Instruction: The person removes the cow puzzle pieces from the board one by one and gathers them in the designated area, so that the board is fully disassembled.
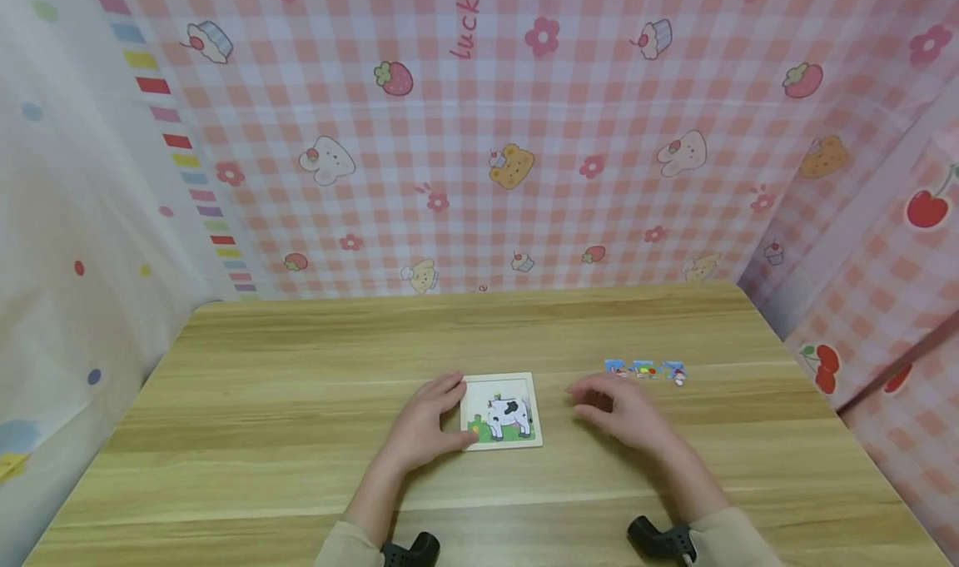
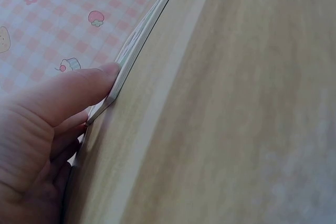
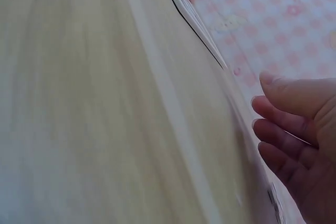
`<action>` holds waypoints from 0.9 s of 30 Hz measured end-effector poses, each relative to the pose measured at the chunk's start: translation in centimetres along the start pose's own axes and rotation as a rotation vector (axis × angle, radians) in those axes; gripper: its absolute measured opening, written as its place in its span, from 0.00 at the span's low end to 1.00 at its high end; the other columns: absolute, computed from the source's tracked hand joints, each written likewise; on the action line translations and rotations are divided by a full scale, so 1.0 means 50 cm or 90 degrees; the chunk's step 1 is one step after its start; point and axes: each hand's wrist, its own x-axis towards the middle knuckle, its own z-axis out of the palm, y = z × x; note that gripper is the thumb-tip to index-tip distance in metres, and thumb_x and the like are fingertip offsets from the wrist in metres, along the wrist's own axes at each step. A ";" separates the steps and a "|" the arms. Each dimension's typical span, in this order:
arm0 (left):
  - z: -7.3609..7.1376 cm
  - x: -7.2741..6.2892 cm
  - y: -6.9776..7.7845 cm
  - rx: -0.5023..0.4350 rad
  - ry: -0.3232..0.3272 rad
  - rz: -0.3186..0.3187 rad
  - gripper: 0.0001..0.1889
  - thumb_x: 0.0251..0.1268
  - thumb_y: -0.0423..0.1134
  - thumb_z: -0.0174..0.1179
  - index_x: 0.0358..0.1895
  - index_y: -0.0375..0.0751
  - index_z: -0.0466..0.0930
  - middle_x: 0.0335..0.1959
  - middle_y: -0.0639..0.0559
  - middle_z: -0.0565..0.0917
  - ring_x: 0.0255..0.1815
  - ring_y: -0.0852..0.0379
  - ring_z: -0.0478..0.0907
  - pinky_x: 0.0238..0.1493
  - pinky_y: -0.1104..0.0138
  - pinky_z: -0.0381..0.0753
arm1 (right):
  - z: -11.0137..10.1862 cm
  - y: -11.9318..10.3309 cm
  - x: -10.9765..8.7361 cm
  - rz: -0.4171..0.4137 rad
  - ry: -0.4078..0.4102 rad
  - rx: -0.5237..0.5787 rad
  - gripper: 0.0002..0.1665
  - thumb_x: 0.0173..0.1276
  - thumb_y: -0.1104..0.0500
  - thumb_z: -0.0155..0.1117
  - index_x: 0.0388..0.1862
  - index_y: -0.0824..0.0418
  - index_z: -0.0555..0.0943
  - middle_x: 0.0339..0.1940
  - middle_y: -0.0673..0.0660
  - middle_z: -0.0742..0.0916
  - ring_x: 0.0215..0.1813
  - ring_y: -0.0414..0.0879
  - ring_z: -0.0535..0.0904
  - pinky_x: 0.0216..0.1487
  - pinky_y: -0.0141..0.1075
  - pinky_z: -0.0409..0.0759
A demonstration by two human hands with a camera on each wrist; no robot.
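Note:
A small square wooden jigsaw puzzle tray (image 1: 500, 446) lies flat on the table with pieces showing a black-and-white cow on grass in its lower part. Its upper part shows pale bare wood. My left hand (image 1: 425, 424) grips the tray at its left side, thumb on the lower left corner and fingers at the upper left corner. In the left wrist view the thumb (image 2: 86, 90) presses on the rim. To the right of the tray, my right hand (image 1: 622, 413) hovers with loosely bent fingers and nothing between them. Just beyond it lie three puzzle pieces (image 1: 644, 370) in a row.
The wood-grain table (image 1: 300, 367) reaches back to a pink checked cloth (image 1: 479, 217). More cloth hangs at the left and right sides. Black wrist devices (image 1: 659, 540) sit at both sleeve cuffs.

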 end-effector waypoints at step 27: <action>0.000 0.000 0.001 -0.008 0.001 -0.001 0.42 0.56 0.45 0.78 0.71 0.28 0.73 0.77 0.39 0.69 0.78 0.36 0.61 0.77 0.42 0.61 | 0.087 -0.082 0.073 -0.031 -0.132 -0.015 0.18 0.65 0.58 0.78 0.54 0.56 0.88 0.48 0.50 0.86 0.43 0.43 0.76 0.46 0.36 0.79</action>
